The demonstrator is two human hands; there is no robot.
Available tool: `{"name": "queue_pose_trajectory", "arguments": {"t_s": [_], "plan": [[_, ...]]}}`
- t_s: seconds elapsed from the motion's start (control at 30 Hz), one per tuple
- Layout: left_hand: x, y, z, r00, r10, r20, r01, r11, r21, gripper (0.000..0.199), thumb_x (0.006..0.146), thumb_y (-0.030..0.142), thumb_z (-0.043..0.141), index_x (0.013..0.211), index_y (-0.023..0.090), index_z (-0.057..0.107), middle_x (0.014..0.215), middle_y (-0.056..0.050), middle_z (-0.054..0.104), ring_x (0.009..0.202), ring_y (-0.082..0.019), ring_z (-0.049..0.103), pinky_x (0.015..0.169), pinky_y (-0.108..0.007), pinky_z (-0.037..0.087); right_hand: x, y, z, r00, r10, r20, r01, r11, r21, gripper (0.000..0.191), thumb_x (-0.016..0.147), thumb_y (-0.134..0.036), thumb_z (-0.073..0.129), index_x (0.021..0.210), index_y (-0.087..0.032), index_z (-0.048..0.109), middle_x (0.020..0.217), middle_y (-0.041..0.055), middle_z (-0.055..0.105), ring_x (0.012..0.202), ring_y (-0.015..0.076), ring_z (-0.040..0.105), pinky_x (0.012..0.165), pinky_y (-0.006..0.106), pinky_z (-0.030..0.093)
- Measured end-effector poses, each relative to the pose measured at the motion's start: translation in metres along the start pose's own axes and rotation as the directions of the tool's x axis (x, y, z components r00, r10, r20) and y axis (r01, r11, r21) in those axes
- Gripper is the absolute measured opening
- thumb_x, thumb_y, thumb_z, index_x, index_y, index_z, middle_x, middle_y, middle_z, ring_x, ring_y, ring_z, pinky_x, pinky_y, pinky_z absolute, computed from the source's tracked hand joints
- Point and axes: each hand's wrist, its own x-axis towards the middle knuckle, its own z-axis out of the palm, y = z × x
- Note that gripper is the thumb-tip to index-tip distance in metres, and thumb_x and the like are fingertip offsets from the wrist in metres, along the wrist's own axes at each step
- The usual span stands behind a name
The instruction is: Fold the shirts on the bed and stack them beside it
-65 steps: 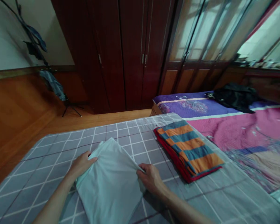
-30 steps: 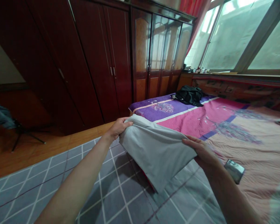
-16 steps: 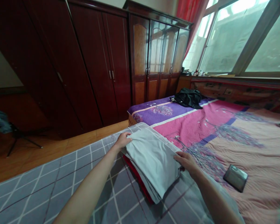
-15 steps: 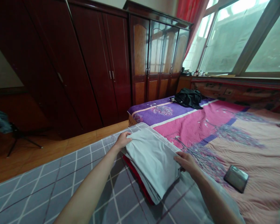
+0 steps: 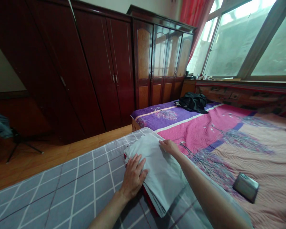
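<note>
A pale grey folded cloth point(image 5: 160, 175) lies as a flat stack on the checked grey bedding, with red fabric point(image 5: 150, 201) showing under its near left side. My left hand point(image 5: 134, 175) rests flat across the stack's left edge, fingers spread and open. At the far right edge, my right hand point(image 5: 169, 147) has its fingertips closed on the cloth's border. What lies between its thumb and fingers is partly hidden.
The checked bedding point(image 5: 85, 181) adjoins a bed with a purple, pink and peach quilt point(image 5: 190, 130). On the quilt lie a phone point(image 5: 246, 187) and a black garment point(image 5: 193, 102). Dark red wardrobes point(image 5: 95, 70) line the back; a tripod point(image 5: 23, 144) stands at left.
My left hand has gone from gripping the far left corner to lying flat on the near left side. My right hand has slid from the right corner to the far edge.
</note>
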Motion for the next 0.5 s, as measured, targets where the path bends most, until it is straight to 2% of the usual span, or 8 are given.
{"name": "queue_pose_trajectory", "arguments": {"t_s": [0.17,0.3,0.5], "plan": [[-0.013,-0.012,0.014,0.999,0.011,-0.041,-0.012,1.0,-0.008,0.046,0.096,0.036,0.039,0.14,0.024,0.04,0.147,-0.008,0.037,0.138,-0.027,0.026,0.111,-0.056,0.021,0.033,-0.016,0.016,0.995,0.023,0.096,-0.029,0.998,0.061,0.035,0.089,-0.037,0.057,0.116,-0.015,0.056,0.117,0.0054,0.057,0.099,0.0236,0.059,0.082,0.041,0.051],[-0.013,-0.012,0.011,1.0,-0.005,-0.008,0.004,0.999,-0.043,0.048,0.096,0.039,0.04,0.142,0.026,0.037,0.148,-0.006,0.035,0.139,-0.028,0.024,0.111,-0.059,0.017,0.041,-0.014,0.022,0.997,0.036,0.074,-0.044,0.994,0.103,0.034,0.089,-0.036,0.057,0.117,-0.016,0.056,0.117,0.0061,0.057,0.099,0.0226,0.059,0.081,0.04,0.051],[-0.012,-0.014,0.008,0.999,-0.006,0.033,0.009,0.996,-0.086,0.051,0.095,0.042,0.04,0.143,0.026,0.034,0.149,-0.006,0.033,0.139,-0.029,0.022,0.111,-0.061,0.018,0.04,-0.005,0.033,0.999,0.027,0.027,-0.031,0.985,0.168,0.033,0.09,-0.035,0.056,0.117,-0.016,0.055,0.118,0.0071,0.057,0.099,0.0212,0.059,0.082,0.041,0.051]]}}
